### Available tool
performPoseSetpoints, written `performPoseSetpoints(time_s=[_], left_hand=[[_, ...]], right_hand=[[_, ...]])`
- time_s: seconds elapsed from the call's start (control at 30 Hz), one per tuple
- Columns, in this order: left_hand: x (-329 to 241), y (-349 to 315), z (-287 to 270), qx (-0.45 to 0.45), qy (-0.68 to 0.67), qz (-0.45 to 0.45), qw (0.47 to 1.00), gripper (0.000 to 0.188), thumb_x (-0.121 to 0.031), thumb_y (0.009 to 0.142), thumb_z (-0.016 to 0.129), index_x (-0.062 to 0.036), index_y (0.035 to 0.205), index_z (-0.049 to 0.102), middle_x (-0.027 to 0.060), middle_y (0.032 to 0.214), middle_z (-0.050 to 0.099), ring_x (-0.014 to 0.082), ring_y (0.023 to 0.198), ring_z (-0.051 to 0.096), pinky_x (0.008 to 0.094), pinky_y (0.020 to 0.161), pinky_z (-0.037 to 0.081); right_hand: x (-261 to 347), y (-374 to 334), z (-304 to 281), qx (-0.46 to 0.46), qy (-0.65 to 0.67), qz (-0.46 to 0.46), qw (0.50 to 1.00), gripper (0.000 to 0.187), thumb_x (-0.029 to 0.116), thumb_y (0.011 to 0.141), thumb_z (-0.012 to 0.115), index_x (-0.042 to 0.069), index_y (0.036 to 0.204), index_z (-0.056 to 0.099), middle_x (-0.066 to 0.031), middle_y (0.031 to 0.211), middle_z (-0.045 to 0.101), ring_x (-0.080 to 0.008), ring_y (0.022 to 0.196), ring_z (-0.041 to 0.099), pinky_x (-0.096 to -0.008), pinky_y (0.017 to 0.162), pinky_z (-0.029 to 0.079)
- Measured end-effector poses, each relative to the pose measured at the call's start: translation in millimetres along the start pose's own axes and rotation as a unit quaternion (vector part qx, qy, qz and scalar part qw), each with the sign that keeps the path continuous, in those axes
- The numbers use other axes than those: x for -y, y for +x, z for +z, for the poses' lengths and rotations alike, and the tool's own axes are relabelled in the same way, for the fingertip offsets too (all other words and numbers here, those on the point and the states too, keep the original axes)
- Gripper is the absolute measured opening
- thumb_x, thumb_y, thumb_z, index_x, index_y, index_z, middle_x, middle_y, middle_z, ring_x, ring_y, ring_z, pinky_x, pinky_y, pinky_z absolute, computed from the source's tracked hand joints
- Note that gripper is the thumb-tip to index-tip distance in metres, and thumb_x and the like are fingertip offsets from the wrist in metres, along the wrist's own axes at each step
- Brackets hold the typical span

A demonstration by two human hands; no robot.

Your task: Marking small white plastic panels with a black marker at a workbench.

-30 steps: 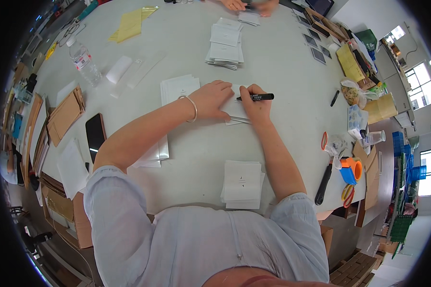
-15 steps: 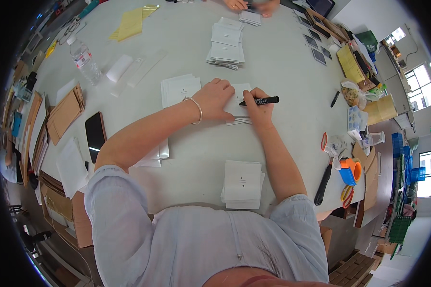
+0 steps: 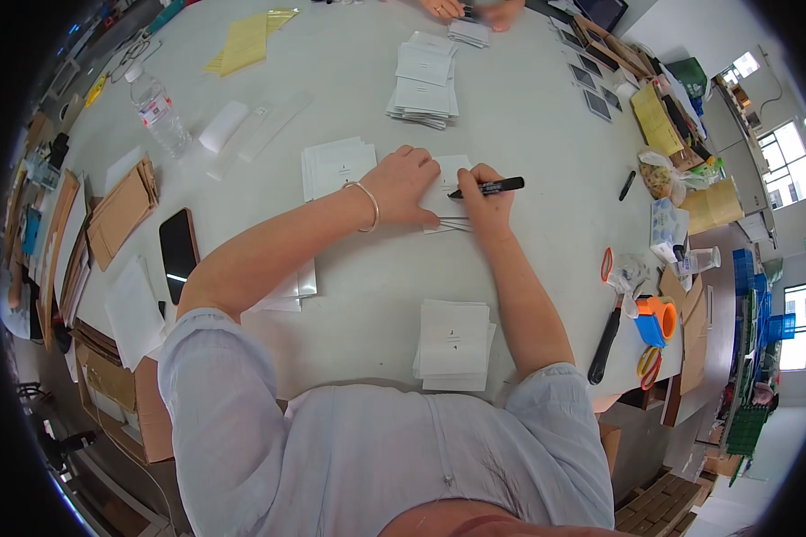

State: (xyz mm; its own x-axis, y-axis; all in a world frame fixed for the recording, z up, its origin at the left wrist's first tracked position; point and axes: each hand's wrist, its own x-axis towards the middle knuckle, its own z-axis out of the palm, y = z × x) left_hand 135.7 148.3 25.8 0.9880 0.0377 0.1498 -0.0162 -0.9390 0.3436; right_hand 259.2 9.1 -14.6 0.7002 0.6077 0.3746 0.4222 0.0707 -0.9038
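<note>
A small stack of white cards [image 3: 451, 166] lies on the table between my hands. My left hand [image 3: 403, 186] rests flat on its left side, thumb spread away from the fingers. In my right hand [image 3: 487, 206] is a black marker [image 3: 503, 186], gripped near its tip, which points left at the top card; the fingers partly cover the contact. Beside my left hand is another pile of white cards [image 3: 338, 165], slightly fanned. Nearer my body, a third pile of cards [image 3: 455, 336] with small dark marks sits by my right forearm.
A taller card stack [image 3: 422, 82] stands farther off, near another person's hands [image 3: 474, 12]. At left are a water bottle [image 3: 161, 116], a phone [image 3: 179, 255] and cardboard pieces [image 3: 121, 215]. Rightward lie a second marker [image 3: 627, 185], an orange-and-blue tape dispenser [image 3: 657, 320] and scissors [image 3: 650, 365].
The marker and my right hand have shifted very slightly to the right. My left hand stays in place on the cards.
</note>
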Motion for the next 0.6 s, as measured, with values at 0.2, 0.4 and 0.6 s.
performPoseSetpoints(time_s=[0.2,0.4,0.6], left_hand=[[6.7,-8.5,-8.1,0.002,-0.038,-0.017,0.999,0.063,-0.036,0.065,0.077,-0.0027,0.111,0.051,0.0146,0.119,0.048,0.0324,0.115,0.043,0.0384,0.099,0.039],[66.0,-52.9,-46.8,0.007,-0.014,-0.066,0.998,0.068,-0.042,0.063,0.075,-0.0017,0.113,0.05,0.0172,0.118,0.049,0.0352,0.116,0.042,0.0387,0.099,0.038],[72.4,-63.1,-47.0,0.037,0.043,-0.092,0.994,0.069,-0.043,0.063,0.075,-0.0059,0.116,0.05,0.0151,0.129,0.043,0.0347,0.124,0.037,0.0425,0.103,0.032]], right_hand=[[16.3,3.7,-5.5,-0.106,0.152,0.092,0.978,0.027,0.013,0.084,0.064,0.004,0.062,0.051,0.0021,0.06,0.05,-0.0033,0.055,0.042,-0.0211,0.049,0.034],[1.6,8.9,-2.7,-0.081,0.118,0.066,0.988,0.026,0.018,0.084,0.065,0.005,0.066,0.053,0.0023,0.061,0.05,-0.0042,0.056,0.043,-0.0209,0.051,0.034],[7.8,11.2,3.9,-0.03,0.007,0.043,0.999,0.026,0.019,0.083,0.067,0.003,0.066,0.054,0.0022,0.06,0.051,-0.0047,0.057,0.042,-0.0225,0.052,0.035]])
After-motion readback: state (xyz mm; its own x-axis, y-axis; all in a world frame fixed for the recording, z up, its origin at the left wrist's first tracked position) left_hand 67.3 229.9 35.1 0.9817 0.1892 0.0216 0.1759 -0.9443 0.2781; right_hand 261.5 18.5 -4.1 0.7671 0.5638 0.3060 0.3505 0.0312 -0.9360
